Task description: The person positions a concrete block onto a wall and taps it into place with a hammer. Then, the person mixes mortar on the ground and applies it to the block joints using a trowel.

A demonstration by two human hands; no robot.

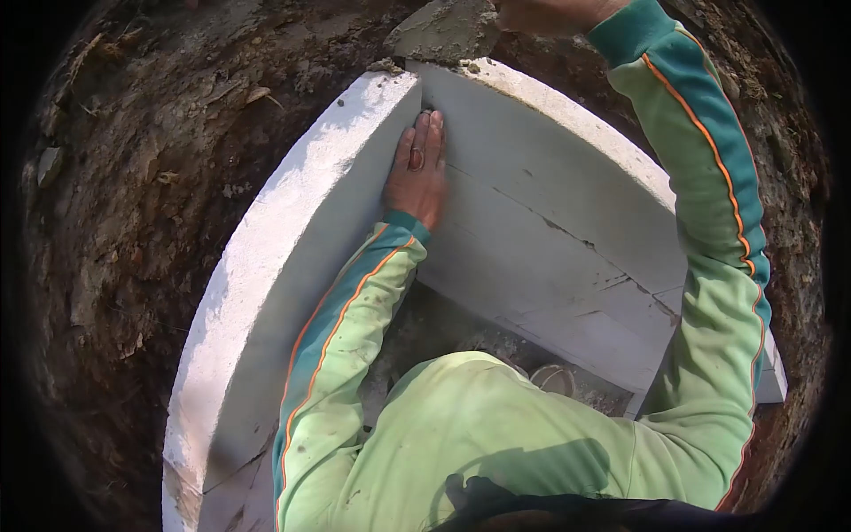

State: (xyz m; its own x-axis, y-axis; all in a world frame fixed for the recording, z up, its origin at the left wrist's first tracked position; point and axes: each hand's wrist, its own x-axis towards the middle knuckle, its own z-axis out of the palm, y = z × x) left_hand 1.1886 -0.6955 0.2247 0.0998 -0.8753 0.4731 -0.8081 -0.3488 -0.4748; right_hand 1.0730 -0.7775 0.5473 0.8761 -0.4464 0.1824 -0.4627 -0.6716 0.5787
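Note:
My left hand point(418, 173) lies flat against the inner face of the left white block wall point(266, 257), near the corner, with its fingers stretched out and a ring on one finger. At the top edge my right hand point(554, 13) is partly cut off by the frame. Beside it a trowel-like blade point(443, 34), coated in grey mortar, is over the outside of the corner; its handle is hidden. Crumbs of mortar sit on the wall tops there. The right white block wall point(550, 204) meets the left one at this corner and shows joint lines.
Rough brown soil point(133, 204) surrounds the walls. Down between them, a round container point(554, 379) stands on the grey, debris-strewn floor point(443, 328) by the base of the right wall. My torso, in a light green shirt, covers the lower middle.

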